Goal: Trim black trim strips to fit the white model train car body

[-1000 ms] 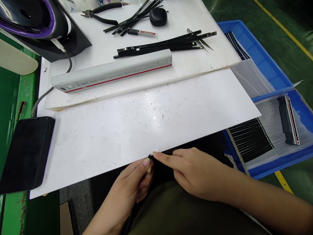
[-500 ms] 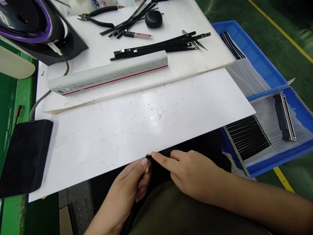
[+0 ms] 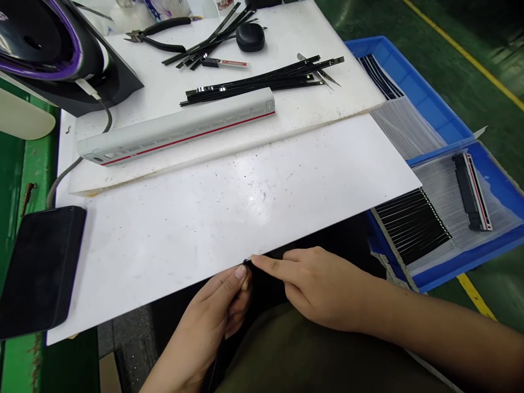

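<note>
Left hand (image 3: pixel 216 314) pinching a thin black strip (image 3: pixel 247 263) at the near edge of the white board (image 3: pixel 229 213), strip running down toward the lap. Right hand (image 3: pixel 323 286) just beside it, fingertip touching the strip's top end, other fingers curled.

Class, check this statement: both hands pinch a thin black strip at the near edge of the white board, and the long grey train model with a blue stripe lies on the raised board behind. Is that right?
Not quite. In the head view the train model has a red stripe, not blue. The rest holds: the left hand and right hand pinch the black strip at the white board's near edge.
</note>
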A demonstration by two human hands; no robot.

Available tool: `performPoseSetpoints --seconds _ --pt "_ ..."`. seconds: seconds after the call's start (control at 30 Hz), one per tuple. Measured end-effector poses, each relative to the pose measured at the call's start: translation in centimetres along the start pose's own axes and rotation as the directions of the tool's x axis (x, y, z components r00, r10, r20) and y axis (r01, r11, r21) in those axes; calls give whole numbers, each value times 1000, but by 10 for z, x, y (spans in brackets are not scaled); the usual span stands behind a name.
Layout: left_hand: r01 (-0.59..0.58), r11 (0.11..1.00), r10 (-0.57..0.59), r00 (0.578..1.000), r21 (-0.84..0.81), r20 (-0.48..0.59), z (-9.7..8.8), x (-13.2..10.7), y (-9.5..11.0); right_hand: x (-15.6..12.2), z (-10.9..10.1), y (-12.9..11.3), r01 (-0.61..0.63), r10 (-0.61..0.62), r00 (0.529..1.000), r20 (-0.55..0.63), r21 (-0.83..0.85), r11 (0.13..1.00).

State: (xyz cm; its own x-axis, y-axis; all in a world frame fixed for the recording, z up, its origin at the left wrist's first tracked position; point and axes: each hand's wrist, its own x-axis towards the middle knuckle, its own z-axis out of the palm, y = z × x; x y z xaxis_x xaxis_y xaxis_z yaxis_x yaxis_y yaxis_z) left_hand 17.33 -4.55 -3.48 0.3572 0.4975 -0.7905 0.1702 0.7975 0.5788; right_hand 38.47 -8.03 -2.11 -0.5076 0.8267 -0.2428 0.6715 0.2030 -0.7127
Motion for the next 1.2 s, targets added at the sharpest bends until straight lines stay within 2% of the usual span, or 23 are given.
performPoseSetpoints --seconds 0.3,0.37,0.43,0.5,0.57,0.77,0.9,1.0,1.2 --pt "-16 1000 16 1000 -21 13 1 -3 -1 -6 10 1 -25 2 997 -82 -284 958" --pt "-21 999 23 999 -43 48 0 -6 -2 -9 10 4 -34 12 995 -97 -223 974" --pt "-21 998 25 997 -57 77 -1 -11 1 -13 9 7 -36 25 988 -151 -77 996" --pt "-37 996 43 997 -79 70 -3 -15 5 -16 6 9 -30 42 976 -212 62 998" --pt "-53 991 61 996 -124 58 -6 -17 10 -17 5 9 -14 42 972 -233 121 993" --pt "29 976 -9 996 -217 93 -11 -13 8 -11 8 -2 -34 42 991 -126 66 997" --pt "-8 993 11 1000 -115 25 -8 -9 1 -7 11 -7 -71 68 996 -61 -37 997" --pt "-35 999 35 999 -36 -9 -6 -8 0 -4 12 -8 -67 61 996 -68 -87 994" --pt "-26 1000 25 999 -15 -41 -4 -8 -3 -1 11 -8 -46 39 996 -76 -87 995"
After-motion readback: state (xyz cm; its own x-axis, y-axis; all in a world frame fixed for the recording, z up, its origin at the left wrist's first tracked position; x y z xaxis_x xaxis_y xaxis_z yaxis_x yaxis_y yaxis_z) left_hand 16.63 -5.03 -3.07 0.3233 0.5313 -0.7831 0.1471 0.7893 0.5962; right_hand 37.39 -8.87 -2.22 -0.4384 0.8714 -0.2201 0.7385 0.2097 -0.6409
